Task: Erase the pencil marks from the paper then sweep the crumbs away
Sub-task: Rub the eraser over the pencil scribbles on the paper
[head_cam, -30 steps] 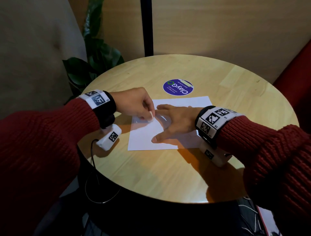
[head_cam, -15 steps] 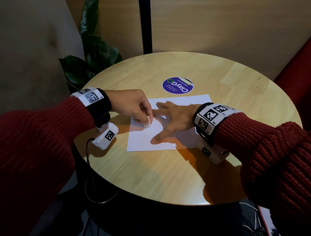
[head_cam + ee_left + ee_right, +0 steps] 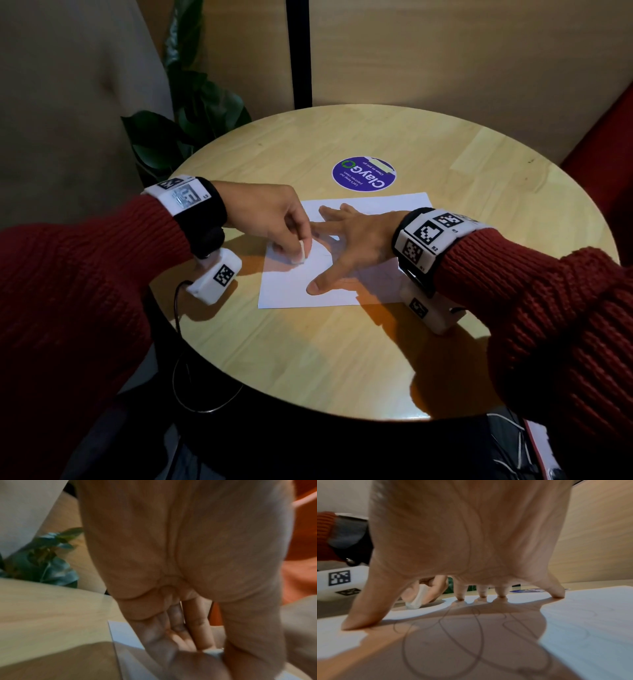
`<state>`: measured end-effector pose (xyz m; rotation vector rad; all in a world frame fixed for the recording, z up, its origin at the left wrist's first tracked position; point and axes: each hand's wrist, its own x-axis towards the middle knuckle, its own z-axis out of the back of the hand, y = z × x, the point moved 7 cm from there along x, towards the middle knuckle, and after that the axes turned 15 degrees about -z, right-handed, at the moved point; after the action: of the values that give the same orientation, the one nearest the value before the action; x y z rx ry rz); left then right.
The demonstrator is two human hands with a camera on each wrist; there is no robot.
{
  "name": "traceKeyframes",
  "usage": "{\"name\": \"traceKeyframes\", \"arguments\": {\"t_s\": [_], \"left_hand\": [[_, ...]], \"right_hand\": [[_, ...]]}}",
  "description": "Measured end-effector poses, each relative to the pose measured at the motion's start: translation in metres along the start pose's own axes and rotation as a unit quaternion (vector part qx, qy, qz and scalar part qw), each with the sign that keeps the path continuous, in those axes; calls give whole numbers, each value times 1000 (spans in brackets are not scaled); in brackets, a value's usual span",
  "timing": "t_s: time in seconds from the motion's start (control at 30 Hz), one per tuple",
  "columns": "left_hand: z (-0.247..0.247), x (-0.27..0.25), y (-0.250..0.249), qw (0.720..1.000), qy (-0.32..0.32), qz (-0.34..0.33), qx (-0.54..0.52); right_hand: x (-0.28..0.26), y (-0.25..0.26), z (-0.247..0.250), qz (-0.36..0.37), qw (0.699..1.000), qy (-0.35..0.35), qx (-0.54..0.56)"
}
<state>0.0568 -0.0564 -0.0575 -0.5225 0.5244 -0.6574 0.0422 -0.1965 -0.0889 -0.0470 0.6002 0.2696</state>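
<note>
A white sheet of paper [image 3: 294, 287] lies on the round wooden table [image 3: 308, 359]. My left hand [image 3: 274, 219] pinches a small white eraser [image 3: 302, 251] and presses its lower end on the paper's left part. The eraser [image 3: 417, 600] also shows in the right wrist view, standing on the sheet. My right hand [image 3: 352, 240] is spread flat, fingertips and thumb [image 3: 363, 614] pressing the paper [image 3: 590, 622] down. Looping pencil marks [image 3: 476, 632] run under that palm. In the left wrist view the left hand [image 3: 188, 561] fills the frame above the paper's corner [image 3: 123, 632].
A round purple sticker [image 3: 363, 173] lies on the table just beyond the paper. A green plant [image 3: 191, 113] stands off the table's far left edge. A red seat [image 3: 609, 144] is at the right. A black cable [image 3: 178, 325] hangs over the near left edge.
My left hand has slid the eraser toward me and leftward across the paper. The right hand has stayed spread on the sheet.
</note>
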Motion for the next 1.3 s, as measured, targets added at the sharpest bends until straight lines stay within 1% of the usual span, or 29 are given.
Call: {"name": "traceKeyframes", "arguments": {"t_s": [0.03, 0.1, 0.13, 0.17, 0.23, 0.27, 0.3, 0.37, 0.4, 0.43, 0.5, 0.53, 0.57, 0.63, 0.67, 0.77, 0.8, 0.87, 0.9, 0.93, 1.0, 1.03, 1.07, 1.17, 1.2, 1.3], "left_hand": [[1, 0, 2, 1000, -7, 3, -2], [13, 1, 8, 998, -62, 3, 17], [16, 0, 10, 997, -79, 5, 23], [14, 0, 10, 997, -72, 5, 20], [0, -3, 5, 1000, -15, 7, -5], [-3, -4, 4, 1000, 1, 11, -16], [-1, -4, 6, 1000, -9, 11, -14], [11, -4, 12, 998, -62, 6, 14], [14, -4, 13, 997, -73, 6, 18], [11, -5, 11, 998, -60, 5, 13], [-1, -6, 5, 1000, 0, 8, -11], [-2, -7, 4, 1000, 9, 12, -18], [1, -6, 7, 1000, -8, 13, -10], [14, -6, 11, 998, -64, 13, 24], [14, -6, 12, 997, -68, 16, 23], [-4, -7, 3, 999, -1, 20, -31], [-2, -6, 4, 999, -9, 19, -31], [12, -3, 10, 998, -65, 16, 10], [16, -3, 12, 996, -81, 19, 20], [14, -3, 12, 997, -74, 23, 13], [-1, -1, 3, 999, -18, 15, -23], [-5, -1, -1, 999, -2, 12, -39], [-4, 1, 0, 999, -11, 11, -40], [15, 6, 10, 995, -96, 22, 14], [15, 8, 11, 995, -99, 24, 13], [-5, 10, -4, 998, -27, 9, -51]], "right_hand": [[0, 0, 0, -1, 1000, 0, -1], [-1, 0, 0, 0, 1000, 1, -6], [0, 0, -1, 1, 1000, 3, -7], [0, 0, -1, 1, 1000, 3, -8], [2, -1, -1, 0, 1000, 1, -9], [2, -1, -1, -1, 1000, 0, -10], [2, -1, -1, -2, 1000, 0, -12], [1, 0, -1, -3, 1000, 2, -15], [1, 0, -1, -2, 1000, 4, -16], [1, 0, -1, -1, 1000, 3, -16], [2, 1, -2, -1, 1000, -4, -14], [2, 0, -2, -1, 1000, -4, -14], [1, 0, -2, -2, 1000, -3, -15], [-2, 0, -2, -4, 1000, -2, -20], [-3, 1, -3, -4, 1000, -2, -22], [-4, 2, -3, -7, 999, -1, -32], [-5, 2, -3, -9, 999, 1, -33], [-7, -1, -2, -9, 1000, 3, -20], [-8, -2, -1, -9, 1000, 3, -12], [-9, -3, -1, -10, 1000, 2, -6], [-12, -3, -1, -16, 1000, -7, -10], [-12, -3, -2, -18, 1000, -10, -17], [-13, -3, -3, -18, 999, -13, -23], [-11, -4, -5, -14, 999, -17, -28], [-10, -5, -5, -15, 999, -16, -26], [-8, -6, -6, -16, 1000, -13, -20]]}}
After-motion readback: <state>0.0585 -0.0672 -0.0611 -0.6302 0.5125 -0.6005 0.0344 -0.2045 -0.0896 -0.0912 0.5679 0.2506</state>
